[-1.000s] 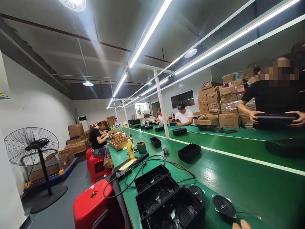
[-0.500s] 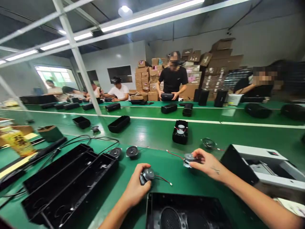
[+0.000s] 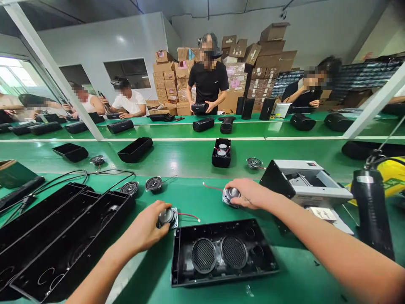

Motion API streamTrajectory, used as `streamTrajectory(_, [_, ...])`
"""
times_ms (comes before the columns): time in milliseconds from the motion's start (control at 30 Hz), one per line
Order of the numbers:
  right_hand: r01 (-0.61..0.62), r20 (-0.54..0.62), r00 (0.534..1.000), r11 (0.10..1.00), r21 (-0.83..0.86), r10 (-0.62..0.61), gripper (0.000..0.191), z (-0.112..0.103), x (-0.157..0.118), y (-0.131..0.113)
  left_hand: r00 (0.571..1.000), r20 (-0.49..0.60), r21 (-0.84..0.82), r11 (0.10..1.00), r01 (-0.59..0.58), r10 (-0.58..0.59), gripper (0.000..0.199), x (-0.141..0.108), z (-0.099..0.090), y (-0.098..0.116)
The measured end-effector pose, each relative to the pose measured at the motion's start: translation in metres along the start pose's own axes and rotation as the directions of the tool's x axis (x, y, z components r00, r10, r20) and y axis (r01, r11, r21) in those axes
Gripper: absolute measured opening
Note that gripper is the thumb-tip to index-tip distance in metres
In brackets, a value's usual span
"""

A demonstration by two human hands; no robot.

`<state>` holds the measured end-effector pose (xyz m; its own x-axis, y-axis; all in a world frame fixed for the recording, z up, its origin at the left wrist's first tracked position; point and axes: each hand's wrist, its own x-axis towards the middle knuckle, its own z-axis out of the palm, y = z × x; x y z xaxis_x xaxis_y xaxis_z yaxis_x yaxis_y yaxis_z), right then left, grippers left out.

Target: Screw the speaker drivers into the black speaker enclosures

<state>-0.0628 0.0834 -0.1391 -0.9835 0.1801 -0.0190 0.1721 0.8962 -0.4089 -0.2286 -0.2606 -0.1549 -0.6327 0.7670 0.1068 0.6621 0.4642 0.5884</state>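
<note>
The left hand (image 3: pixel 151 226) pinches 1 round silver metal speaker driver (image 3: pixel 166 216) just beyond the open black plastic housing (image 3: pixel 221 274); the right hand (image 3: pixel 248 193) pinches a matching round silver driver (image 3: pixel 230 195) above or on the green counter (image 3: pixel 196 196). Loose red leads (image 3: pixel 190 216) could snag on the housing's rim, straining their joints.

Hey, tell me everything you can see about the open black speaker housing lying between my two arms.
The black speaker housing is a shallow oblong box, apparently plastic, lying open side up and slightly turned on the green worktop. Two round mesh grilles sit side by side in its floor, with two smaller circular features toward its right end. No driver is fitted inside. Your left hand is near its far left corner; contact is unclear.
</note>
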Motion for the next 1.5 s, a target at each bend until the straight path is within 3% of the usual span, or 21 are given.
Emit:
streamTrajectory(133, [-0.026, -0.017, 0.999, 0.954, 0.298, 0.032, 0.054, -0.036, -0.041, -0.021, 0.999, -0.031, -0.103, 0.995, 0.018, -0.021, 0.044, -0.016, -0.027, 0.024])
streamTrajectory(200, [-0.026, 0.013, 1.0, 0.907, 0.42, 0.023, 0.062, -0.045, -0.072, -0.035, 0.999, 0.003, -0.163, 0.986, -0.041, 0.042, 0.043, -0.03, -0.036, 0.047])
streamTrajectory(300, [-0.029, 0.039, 0.999, 0.847, 0.531, 0.009, 0.057, -0.038, -0.112, -0.053, 0.97, 0.106, -0.184, 0.963, -0.199, 0.221, 0.037, -0.046, -0.032, 0.082])
streamTrajectory(400, [0.08, -0.033, 0.997, 0.861, 0.503, -0.074, 0.044, -0.014, -0.13, -0.059, 0.945, 0.173, -0.107, 0.959, -0.261, 0.276, 0.037, -0.048, -0.012, 0.098])
streamTrajectory(500, [0.225, -0.117, 0.973, 0.923, 0.312, -0.197, 0.039, 0.01, -0.131, -0.054, 0.944, 0.212, 0.017, 0.965, -0.262, 0.253, 0.04, -0.045, 0.007, 0.097])
streamTrajectory(633, [0.258, -0.091, 0.963, 0.964, 0.062, -0.252, 0.043, 0.027, -0.129, -0.048, 0.932, 0.281, 0.142, 0.95, -0.277, 0.23, 0.03, -0.044, 0.021, 0.094])
streamTrajectory(767, [0.314, -0.078, 0.944, 0.945, -0.09, -0.321, 0.05, 0.033, -0.127, -0.048, 0.922, 0.308, 0.222, 0.925, -0.309, 0.234, 0.031, -0.043, 0.034, 0.096])
streamTrajectory(1000, [0.389, -0.016, 0.92, 0.914, -0.114, -0.393, 0.057, 0.031, -0.12, -0.05, 0.9, 0.393, 0.322, 0.888, -0.327, 0.188, 0.024, -0.039, 0.038, 0.107])
streamTrajectory(1233, [0.42, 0.003, 0.906, 0.898, -0.134, -0.423, 0.043, 0.028, -0.119, -0.045, 0.87, 0.341, 0.354, 0.809, -0.469, 0.355, 0.02, -0.041, 0.035, 0.109])
streamTrajectory(1500, [0.466, -0.025, 0.882, 0.878, -0.106, -0.471, 0.029, 0.027, -0.122, -0.038, 0.852, 0.273, 0.263, 0.817, -0.513, 0.447, 0.032, -0.041, 0.036, 0.1])
